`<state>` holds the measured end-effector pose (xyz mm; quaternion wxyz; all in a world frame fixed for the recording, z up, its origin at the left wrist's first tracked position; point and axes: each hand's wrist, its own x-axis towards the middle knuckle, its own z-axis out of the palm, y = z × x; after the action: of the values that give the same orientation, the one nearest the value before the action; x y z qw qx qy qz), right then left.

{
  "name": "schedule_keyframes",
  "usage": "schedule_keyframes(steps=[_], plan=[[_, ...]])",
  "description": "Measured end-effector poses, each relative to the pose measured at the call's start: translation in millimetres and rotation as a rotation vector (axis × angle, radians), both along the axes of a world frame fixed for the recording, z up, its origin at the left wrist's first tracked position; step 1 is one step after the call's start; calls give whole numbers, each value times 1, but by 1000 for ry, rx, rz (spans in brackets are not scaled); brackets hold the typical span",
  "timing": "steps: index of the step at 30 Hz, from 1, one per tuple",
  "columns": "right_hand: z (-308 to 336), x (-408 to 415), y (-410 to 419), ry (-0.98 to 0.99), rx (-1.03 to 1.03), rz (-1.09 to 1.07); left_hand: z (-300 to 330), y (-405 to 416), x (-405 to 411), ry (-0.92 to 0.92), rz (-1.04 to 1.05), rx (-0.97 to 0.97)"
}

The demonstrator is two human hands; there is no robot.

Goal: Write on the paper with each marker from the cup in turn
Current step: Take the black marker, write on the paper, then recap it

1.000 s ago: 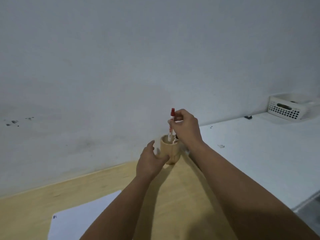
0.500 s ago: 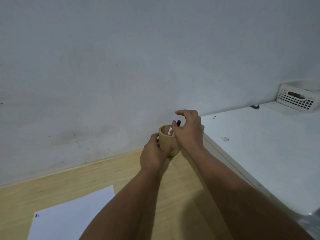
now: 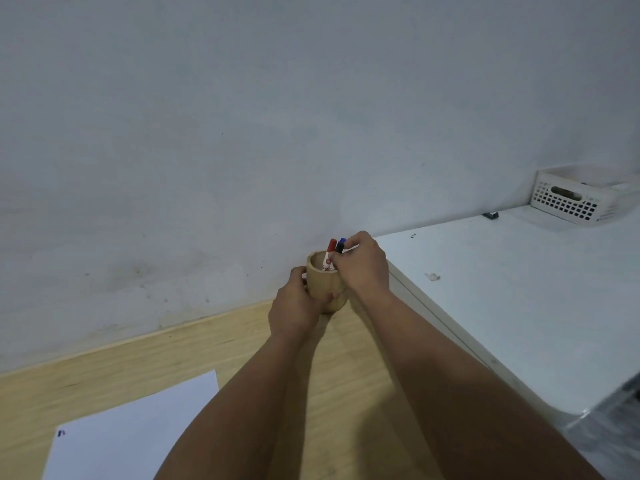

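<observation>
A small wooden cup (image 3: 320, 282) stands on the wooden table (image 3: 145, 362) near the wall. My left hand (image 3: 296, 306) is wrapped around its near side. A red-capped marker (image 3: 329, 254) stands inside the cup. Beside it is a blue-capped marker (image 3: 340, 245), and my right hand (image 3: 363, 265) pinches it at the cup's rim. A white sheet of paper (image 3: 131, 434) lies at the lower left, with a small blue mark (image 3: 61, 433) near its left corner.
A white table (image 3: 519, 289) adjoins the wooden one on the right. On it, at the far back right, stands a white perforated basket (image 3: 571, 199), with a small dark object (image 3: 490, 215) near it. A grey wall rises right behind the cup.
My right hand put the red marker down into the cup, let go of it and closed on the blue marker. My left hand stayed on the cup. The view shifted.
</observation>
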<state>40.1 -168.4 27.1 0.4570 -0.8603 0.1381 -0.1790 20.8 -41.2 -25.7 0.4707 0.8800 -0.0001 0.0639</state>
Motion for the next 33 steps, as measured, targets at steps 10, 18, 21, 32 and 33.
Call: schedule_keyframes(steps=[10,18,21,32,33], plan=[[48,-22,7,-470,253,94,21,16,-20,-26,42,50],[79,-84,67,-91,246,508,93,94,-89,-173,88,-90],[68,-117,99,95,273,688,100,142,-124,-171,77,-103],[25,-222,241,1,-269,865,63,294,-218,2,152,-80],[26,-225,252,-61,-354,871,62,302,-221,31,180,-122]])
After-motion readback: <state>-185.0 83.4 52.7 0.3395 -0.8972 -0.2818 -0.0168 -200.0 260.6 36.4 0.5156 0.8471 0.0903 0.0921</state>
